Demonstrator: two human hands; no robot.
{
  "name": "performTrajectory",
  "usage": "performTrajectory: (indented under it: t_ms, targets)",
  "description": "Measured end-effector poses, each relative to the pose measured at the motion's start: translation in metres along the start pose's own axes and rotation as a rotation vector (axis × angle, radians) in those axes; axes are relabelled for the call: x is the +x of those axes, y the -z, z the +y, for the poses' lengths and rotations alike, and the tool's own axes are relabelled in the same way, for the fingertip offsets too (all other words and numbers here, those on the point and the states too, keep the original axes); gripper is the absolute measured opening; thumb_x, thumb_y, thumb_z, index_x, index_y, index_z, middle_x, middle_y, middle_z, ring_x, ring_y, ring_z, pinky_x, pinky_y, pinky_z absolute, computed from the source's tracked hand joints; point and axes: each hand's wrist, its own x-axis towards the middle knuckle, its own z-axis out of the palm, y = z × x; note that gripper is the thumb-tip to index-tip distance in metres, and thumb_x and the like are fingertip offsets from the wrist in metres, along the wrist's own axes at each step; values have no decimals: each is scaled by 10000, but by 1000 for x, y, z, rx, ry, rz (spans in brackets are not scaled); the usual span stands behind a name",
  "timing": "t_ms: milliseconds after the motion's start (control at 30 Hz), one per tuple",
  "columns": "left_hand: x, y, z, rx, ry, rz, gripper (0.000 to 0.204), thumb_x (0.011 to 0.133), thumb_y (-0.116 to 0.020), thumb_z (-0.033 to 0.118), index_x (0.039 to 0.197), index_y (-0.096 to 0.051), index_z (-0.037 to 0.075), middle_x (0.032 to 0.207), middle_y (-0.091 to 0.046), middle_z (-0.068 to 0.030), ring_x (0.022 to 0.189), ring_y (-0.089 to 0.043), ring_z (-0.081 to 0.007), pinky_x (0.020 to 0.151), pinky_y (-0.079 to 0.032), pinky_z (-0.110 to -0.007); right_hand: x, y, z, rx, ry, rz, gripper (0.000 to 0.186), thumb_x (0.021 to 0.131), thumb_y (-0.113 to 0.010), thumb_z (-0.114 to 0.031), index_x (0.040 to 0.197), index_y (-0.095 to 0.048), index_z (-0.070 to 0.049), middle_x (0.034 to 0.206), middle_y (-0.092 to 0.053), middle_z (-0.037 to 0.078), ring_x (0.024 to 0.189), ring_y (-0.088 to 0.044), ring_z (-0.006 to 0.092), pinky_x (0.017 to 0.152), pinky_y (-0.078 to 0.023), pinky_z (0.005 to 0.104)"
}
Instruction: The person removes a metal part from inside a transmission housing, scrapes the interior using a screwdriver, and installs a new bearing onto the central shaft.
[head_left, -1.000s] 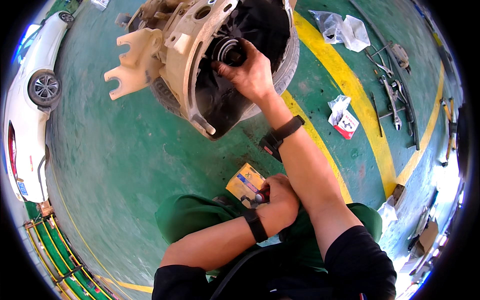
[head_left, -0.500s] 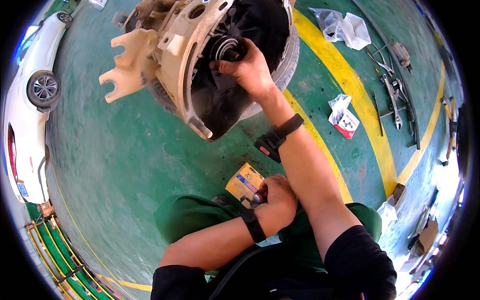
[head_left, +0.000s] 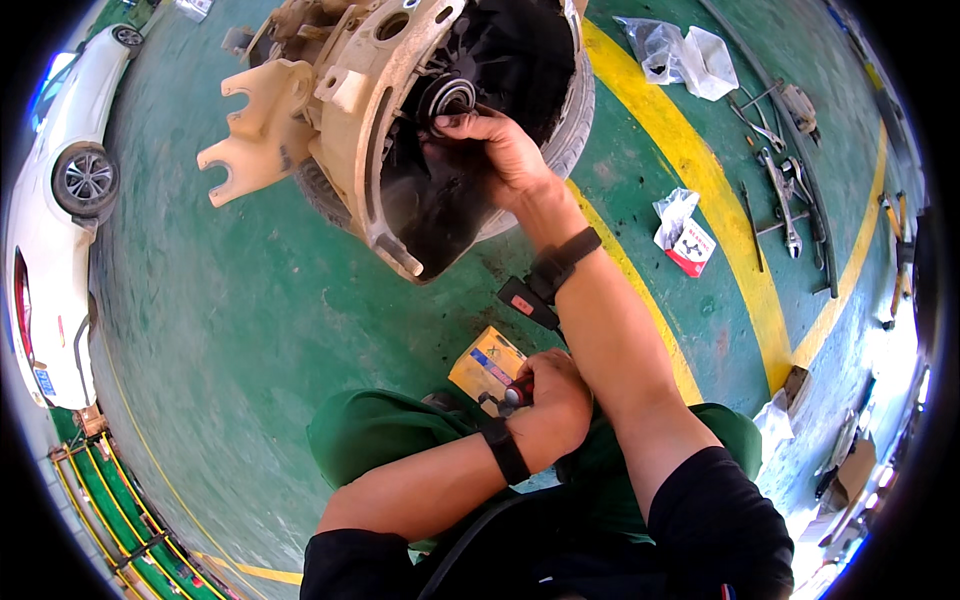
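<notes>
A cast-metal bell housing (head_left: 372,165), tan outside and dark inside, stands ahead of me. Within it, a round metal bearing (head_left: 447,98) encircles a central shaft. At the lower right rim of that bearing are the bent fingertips of my right hand (head_left: 512,160), thumb and forefinger drawn together against it; the other fingers are partly hidden. Close to my lap, my left hand (head_left: 562,395) is wrapped round a tool with a red and black grip (head_left: 520,390), most of it covered by the fingers. A yellow box (head_left: 484,362) lies on the floor just beyond that hand.
Under the housing is a tyre (head_left: 572,135). On the green floor at right lie a red and white box (head_left: 690,248), plastic bags (head_left: 680,55), wrenches (head_left: 785,205) and a long dark bar (head_left: 820,215). A white car (head_left: 62,200) stands at far left.
My right hand has shifted from the right side of the bearing to its lower edge, its fingers drawing closer together and the wrist turning. My left hand stays put with the tool.
</notes>
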Motion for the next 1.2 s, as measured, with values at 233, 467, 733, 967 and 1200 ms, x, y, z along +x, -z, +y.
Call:
performTrajectory:
  t_ms: [233,467,733,967,1200]
  targets:
    - [2,1,-1,19,-19,-17,333,924,-683,196,1243,-706,103,1214,-660,-125,1091,-672,-297,770,-538,-458,-1,-2,-7,25,52,11,309,851,-713,-94,1155,-661,-63,1040,-703,44,941,-672,204,916,-555,372]
    - [0,2,-1,17,-40,-32,341,930,-672,203,1253,-701,95,1213,-658,-136,1076,-674,-311,755,-528,-462,0,-4,-9,13,66,-3,265,868,-631,-77,1125,-685,-39,1023,-717,51,940,-671,190,932,-539,354]
    - [-2,-1,1,10,11,50,342,896,-689,172,1212,-693,40,1187,-661,-173,1010,-681,-321,746,-524,-482,-3,-5,-14,-14,27,18,219,870,-628,-63,1060,-713,4,1005,-742,94,919,-697,217,895,-568,349]
    - [7,-15,7,4,23,92,343,875,-680,147,1183,-658,-1,1102,-659,-184,927,-668,-327,711,-532,-499,-3,-6,-11,16,-91,40,217,877,-637,-111,1030,-719,20,954,-747,109,875,-706,237,854,-583,356]
    - [5,-12,3,1,-50,70,284,875,-668,153,1114,-699,2,1089,-650,-196,915,-667,-338,699,-524,-495,-2,-5,-7,84,-17,38,203,870,-633,-80,1040,-703,5,961,-741,96,852,-695,230,860,-575,349]
